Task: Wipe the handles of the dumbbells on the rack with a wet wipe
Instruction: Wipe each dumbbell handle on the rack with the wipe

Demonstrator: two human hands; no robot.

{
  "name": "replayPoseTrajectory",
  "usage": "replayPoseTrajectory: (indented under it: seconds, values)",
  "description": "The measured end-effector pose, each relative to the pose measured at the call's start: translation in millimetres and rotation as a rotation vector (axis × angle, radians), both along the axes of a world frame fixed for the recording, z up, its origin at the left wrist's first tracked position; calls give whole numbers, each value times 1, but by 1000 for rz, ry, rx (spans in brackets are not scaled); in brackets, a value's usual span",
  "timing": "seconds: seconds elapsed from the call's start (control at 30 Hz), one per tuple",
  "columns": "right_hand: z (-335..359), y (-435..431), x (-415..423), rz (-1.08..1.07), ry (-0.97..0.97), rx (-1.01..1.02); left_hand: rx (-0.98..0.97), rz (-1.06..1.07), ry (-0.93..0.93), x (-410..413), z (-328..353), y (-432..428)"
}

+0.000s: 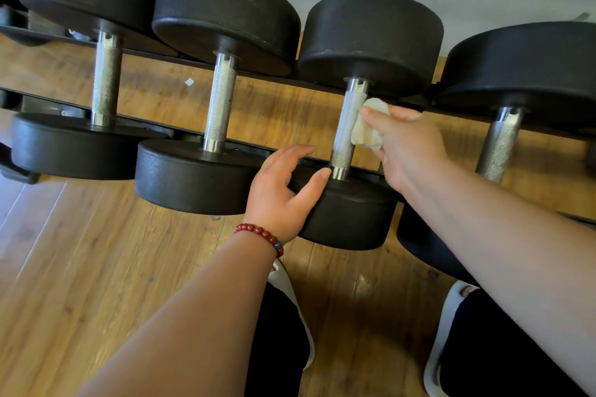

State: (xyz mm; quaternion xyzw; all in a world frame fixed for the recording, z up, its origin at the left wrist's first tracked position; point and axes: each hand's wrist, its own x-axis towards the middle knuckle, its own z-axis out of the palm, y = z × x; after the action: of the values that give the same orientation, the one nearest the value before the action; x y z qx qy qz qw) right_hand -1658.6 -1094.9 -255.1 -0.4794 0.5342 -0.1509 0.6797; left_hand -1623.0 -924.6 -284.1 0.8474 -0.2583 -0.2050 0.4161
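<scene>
While the right hand (409,145) grips a crumpled wipe (366,132) and presses it to the right side of a handle (346,126), the left hand (280,190) rests with relaxed, spread fingers on that dumbbell's near head (348,213). It is the third of four dumbbells from the rack's (322,84) left end. A red bead bracelet (261,233) circles the left wrist.

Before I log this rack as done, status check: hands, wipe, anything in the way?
Right hand holds wet wipe against third handle from left. Left hand open, resting on that dumbbell's near head. Nothing blocking the handle.
</scene>
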Motion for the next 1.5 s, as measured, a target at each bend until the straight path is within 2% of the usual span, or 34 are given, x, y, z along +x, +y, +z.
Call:
replayPoseTrajectory:
  seconds: [0.23,0.43,0.63,0.83,1.0,1.2,1.37,1.5]
  values:
    - [13,-4,19,-166,45,11,-5,3,-5,0,0,0]
    - [-3,9,4,-106,24,-44,-10,-1,-20,0,-2,0]
    - [6,1,21,-214,-5,1,-13,-3,-13,0,-1,1]
    - [-9,13,-1,-64,52,-98,-10,-3,-16,1,-3,0]
    - [1,-1,17,-189,3,27,-16,-6,-12,0,-1,0]
    - [-15,8,-10,43,165,-41,-23,1,-23,1,-2,0]
    - [-13,1,4,-35,98,17,-30,4,-19,0,-1,0]
    - [-19,4,-15,180,207,-39,-34,8,-20,0,-2,0]
